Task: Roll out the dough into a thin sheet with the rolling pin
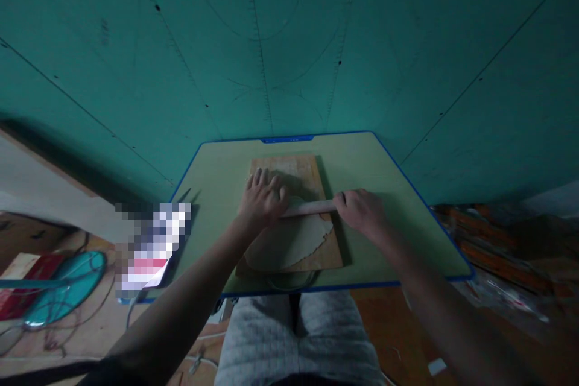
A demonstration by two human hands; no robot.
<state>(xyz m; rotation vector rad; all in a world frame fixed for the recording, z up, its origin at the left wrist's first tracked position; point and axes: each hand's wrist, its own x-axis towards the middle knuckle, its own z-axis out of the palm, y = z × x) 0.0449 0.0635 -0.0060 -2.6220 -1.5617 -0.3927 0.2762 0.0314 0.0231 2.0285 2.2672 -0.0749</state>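
Observation:
My right hand [359,208] is closed around the right end of a light wooden rolling pin [310,208]. Stretched forward and a little apart, the fingers of my left hand [263,193] lie over the pin's left part, which the palm hides. Beneath the pin spreads a thin, pale sheet of dough [287,246] with a ragged, cracked right edge. The dough lies on a wooden cutting board [305,164], partly hidden by my left hand and forearm.
A pale green folding table [384,181] with a blue rim carries the board, against a teal wall [289,42]. At its left edge lies a blurred-out bright screen [156,247] beside a dark pointed object [184,195]. Cables and a turquoise round object [67,289] lie on the floor.

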